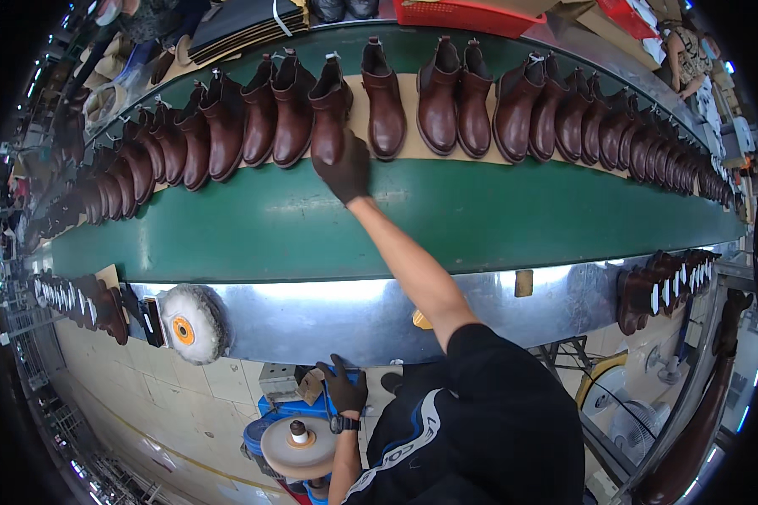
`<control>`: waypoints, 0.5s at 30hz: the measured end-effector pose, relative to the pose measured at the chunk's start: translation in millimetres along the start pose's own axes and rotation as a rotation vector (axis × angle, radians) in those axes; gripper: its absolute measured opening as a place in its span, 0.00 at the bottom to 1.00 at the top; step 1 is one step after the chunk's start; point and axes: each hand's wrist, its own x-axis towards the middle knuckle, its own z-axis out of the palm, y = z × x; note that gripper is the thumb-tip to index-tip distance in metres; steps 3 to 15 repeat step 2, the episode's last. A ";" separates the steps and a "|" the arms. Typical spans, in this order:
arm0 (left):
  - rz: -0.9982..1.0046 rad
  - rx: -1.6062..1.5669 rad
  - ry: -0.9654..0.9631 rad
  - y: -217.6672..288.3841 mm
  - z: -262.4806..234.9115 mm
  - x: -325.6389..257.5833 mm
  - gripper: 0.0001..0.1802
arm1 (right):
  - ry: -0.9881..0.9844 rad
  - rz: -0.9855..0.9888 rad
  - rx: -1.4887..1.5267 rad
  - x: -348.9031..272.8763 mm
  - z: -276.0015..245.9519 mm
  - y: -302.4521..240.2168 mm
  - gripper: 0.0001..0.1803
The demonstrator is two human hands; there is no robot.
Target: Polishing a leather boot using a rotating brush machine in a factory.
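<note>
My right hand (346,171), in a dark brown glove, reaches across to the row of boots. Its fingers close round the toe of a dark red-brown ankle boot (329,105), which stands with its toe toward me; part of the toe is hidden by the glove. Just to the right stands another single ankle boot (382,109), apart from my hand. My left hand (343,388), also gloved and with a watch at the wrist, is low near the metal bench edge, fingers apart and nothing seen in them. Beside it is a small brown block (311,388).
Several matching boots line the green conveyor belt (227,236) on brown board. A metal bench (312,316) runs along its near side, with a round fluffy buffing wheel (195,325) at left. Below my left hand is a polishing wheel (286,459). Fans (636,423) stand lower right.
</note>
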 end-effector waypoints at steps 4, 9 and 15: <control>0.048 -0.076 0.031 -15.2 6.8 11.3 0.43 | -0.119 0.293 -0.176 5.6 22.4 -39.0 0.58; 0.048 -0.076 0.031 -15.2 6.8 11.3 0.43 | -0.119 0.293 -0.176 5.6 22.4 -39.0 0.58; 0.048 -0.076 0.031 -15.2 6.8 11.3 0.43 | -0.119 0.293 -0.176 5.6 22.4 -39.0 0.58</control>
